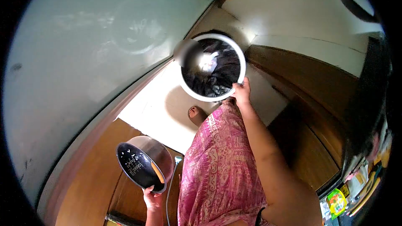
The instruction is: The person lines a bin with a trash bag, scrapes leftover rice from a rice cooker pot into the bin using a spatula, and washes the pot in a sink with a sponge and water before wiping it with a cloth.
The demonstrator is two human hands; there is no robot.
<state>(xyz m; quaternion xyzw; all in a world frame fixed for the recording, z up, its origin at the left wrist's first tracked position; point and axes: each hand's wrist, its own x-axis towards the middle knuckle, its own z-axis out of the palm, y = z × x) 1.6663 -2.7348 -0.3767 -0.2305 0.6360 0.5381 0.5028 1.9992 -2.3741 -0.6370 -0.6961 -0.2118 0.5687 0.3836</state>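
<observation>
My left hand (152, 197) grips the lower rim of a metal pot (138, 165) with a dark inside, white markings and an orange-brown strip in it. The pot is tilted with its mouth toward the left. My right hand (242, 91) is closed on the white rim of a round bin (242, 60) lined with a black bag. Something whitish (208, 62) lies inside the bag. A blurred patch hides the bin's left edge.
A pale glossy panel (83, 50) runs along the left. Brown wooden panels (92, 163) are at lower left and on the right. A grey cable (169, 192) hangs beside the pot. At lower right are a green and yellow packet (336, 203) and other items.
</observation>
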